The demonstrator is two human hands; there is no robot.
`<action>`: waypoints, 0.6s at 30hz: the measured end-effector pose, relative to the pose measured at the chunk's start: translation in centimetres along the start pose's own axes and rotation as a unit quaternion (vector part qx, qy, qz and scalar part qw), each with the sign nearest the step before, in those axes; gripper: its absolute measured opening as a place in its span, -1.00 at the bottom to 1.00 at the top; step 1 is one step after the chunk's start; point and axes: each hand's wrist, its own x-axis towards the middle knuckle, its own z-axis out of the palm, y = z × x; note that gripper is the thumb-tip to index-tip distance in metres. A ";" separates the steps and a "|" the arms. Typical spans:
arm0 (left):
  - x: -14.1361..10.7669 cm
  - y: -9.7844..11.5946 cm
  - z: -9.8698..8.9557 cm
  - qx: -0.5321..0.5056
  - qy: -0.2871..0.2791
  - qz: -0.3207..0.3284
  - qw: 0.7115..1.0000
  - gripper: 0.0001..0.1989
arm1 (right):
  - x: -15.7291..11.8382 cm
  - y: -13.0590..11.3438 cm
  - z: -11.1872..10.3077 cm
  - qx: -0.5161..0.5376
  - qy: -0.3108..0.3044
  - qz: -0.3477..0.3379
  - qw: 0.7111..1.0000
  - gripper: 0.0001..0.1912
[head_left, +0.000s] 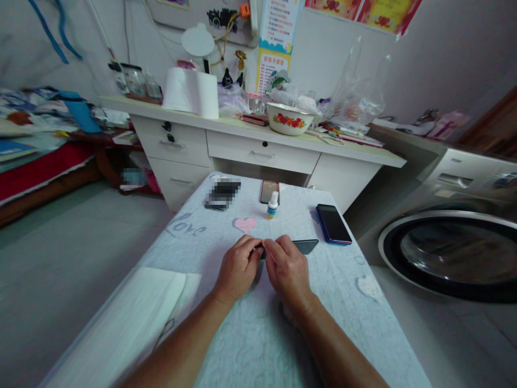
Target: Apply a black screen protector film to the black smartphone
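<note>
Over the middle of the cloth-covered table, my left hand and my right hand meet at a thin dark phone. Fingers of both hands pinch its left part, and its right end sticks out past my right hand. My hands cover much of it, so what the fingertips do there is hard to make out. Just beyond stands a small white spray bottle with a blue and yellow label. Behind the bottle lies a phone case. Another phone, dark-screened with a blue-purple edge, lies to the right.
A partly pixelated dark device lies at the table's far left. Folded white cloth covers the near left. Beyond the table is a white desk bearing a flowered bowl and a paper roll. A washing machine stands right.
</note>
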 end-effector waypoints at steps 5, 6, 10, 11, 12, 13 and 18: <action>0.0 0.1 -0.1 0.010 0.000 -0.002 1.000 -0.77 | 0.0 0.9 -0.4 -0.006 -0.001 0.011 1.000 -0.79; 0.1 0.1 -0.1 0.013 0.002 -0.002 1.000 -0.77 | 0.0 1.0 -0.5 -0.010 -0.003 0.013 1.000 -0.79; 0.1 -0.1 -0.2 0.024 0.014 0.005 1.000 -0.76 | 0.2 1.4 -1.2 -0.025 -0.017 0.027 0.999 -0.78; 0.1 -0.1 -0.2 0.027 0.015 0.007 1.000 -0.76 | 0.3 1.5 -1.4 -0.029 -0.023 0.032 0.999 -0.78; 0.1 -0.1 -0.2 0.030 0.017 0.006 0.999 -0.76 | 0.4 1.6 -1.6 -0.034 -0.028 0.036 0.998 -0.79; 0.0 -0.1 -0.3 0.033 0.018 0.006 0.999 -0.76 | 0.4 1.7 -1.8 -0.039 -0.034 0.039 0.998 -0.79; 0.0 -0.1 -0.3 0.040 0.026 0.011 0.999 -0.76 | 0.6 2.9 -3.0 -0.059 -0.043 0.041 0.997 -0.80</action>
